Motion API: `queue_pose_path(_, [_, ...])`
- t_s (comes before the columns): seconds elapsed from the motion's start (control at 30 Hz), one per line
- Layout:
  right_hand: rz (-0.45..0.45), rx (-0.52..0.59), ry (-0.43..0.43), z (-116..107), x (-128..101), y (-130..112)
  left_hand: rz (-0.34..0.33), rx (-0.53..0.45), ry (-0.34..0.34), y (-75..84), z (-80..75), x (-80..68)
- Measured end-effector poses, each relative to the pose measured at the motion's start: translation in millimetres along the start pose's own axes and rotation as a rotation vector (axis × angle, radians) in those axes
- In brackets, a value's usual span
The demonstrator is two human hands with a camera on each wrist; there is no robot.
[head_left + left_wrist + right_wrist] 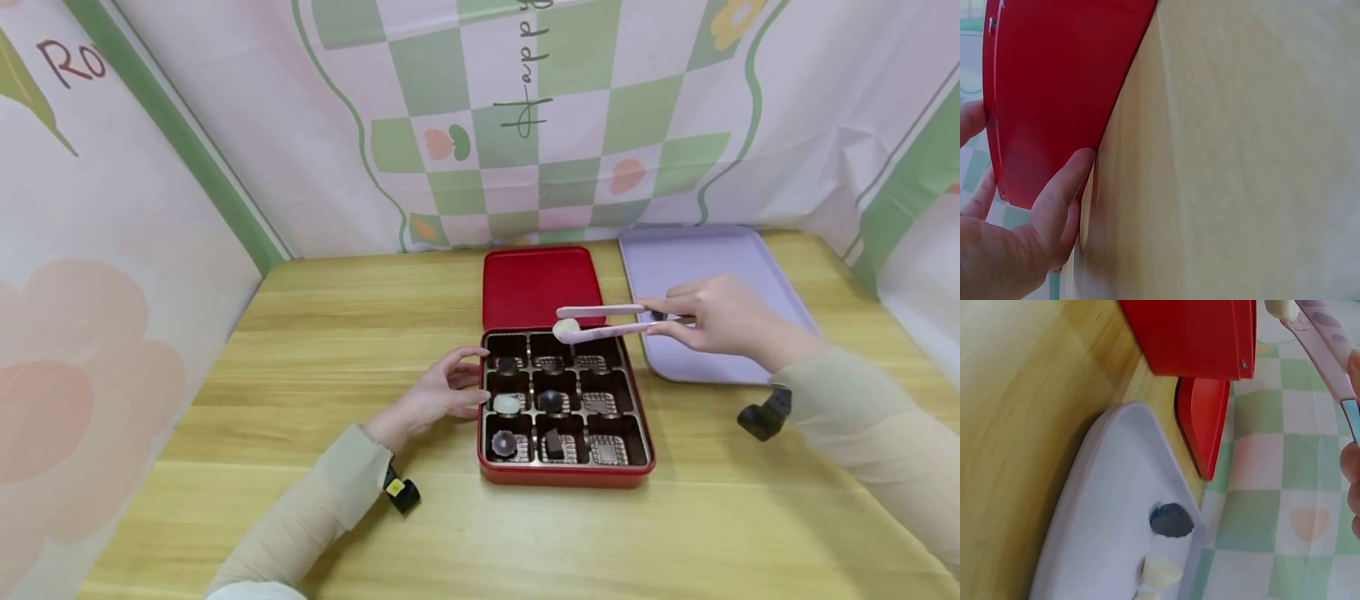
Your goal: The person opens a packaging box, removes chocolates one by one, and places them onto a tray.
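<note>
A pair of pale pink tongs [611, 330] is pinched in my right hand [723, 321], above the back of a red tin [566, 477]. Between the tong tips sits a cream-white chocolate [566, 330], also in the right wrist view. My left hand [442, 383] rests against the tin's left side, index fingertip at the rim and thumb lower down. The tin's divided insert holds a white chocolate [507, 404], a round dark chocolate [551, 401], a fluted brown chocolate [503, 443], a dark oblong chocolate [553, 443] and a small dark piece [507, 365] at the back left.
Behind the tin lies its red lid [540, 283]. A lavender tray [675, 362] stands at the back right, partly under my right hand; in the right wrist view it bears a dark chocolate [1171, 520] and pale pieces [1161, 572]. A printed curtain [420, 75] hangs behind the table.
</note>
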State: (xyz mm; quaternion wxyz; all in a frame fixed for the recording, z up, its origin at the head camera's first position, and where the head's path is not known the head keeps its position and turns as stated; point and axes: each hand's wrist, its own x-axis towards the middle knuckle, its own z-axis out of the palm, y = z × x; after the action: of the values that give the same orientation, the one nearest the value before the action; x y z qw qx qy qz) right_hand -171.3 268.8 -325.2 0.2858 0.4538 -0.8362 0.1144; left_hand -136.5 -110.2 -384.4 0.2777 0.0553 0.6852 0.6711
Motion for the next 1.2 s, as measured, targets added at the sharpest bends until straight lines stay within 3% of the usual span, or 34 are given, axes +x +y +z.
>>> queue_pose_path(0.23, [0.039,0.015,0.033,-7,-18,5,0.007,0.009,-0.012,0.2,-0.6,-0.3])
queue_pose_path(0.53, [0.110,-0.055,0.030,-21,-39,14,0.007,0.016,-0.005,0.7,-0.1,-0.4])
queue_pose_path(0.9, [0.114,-0.106,0.043,-31,-65,25,-0.003,0.015,-0.011,1.2,0.5,-0.3])
queue_pose_path(1.2, [0.209,-0.120,-0.034,-31,-87,33,0.002,0.012,-0.009,0.0,-0.1,0.2])
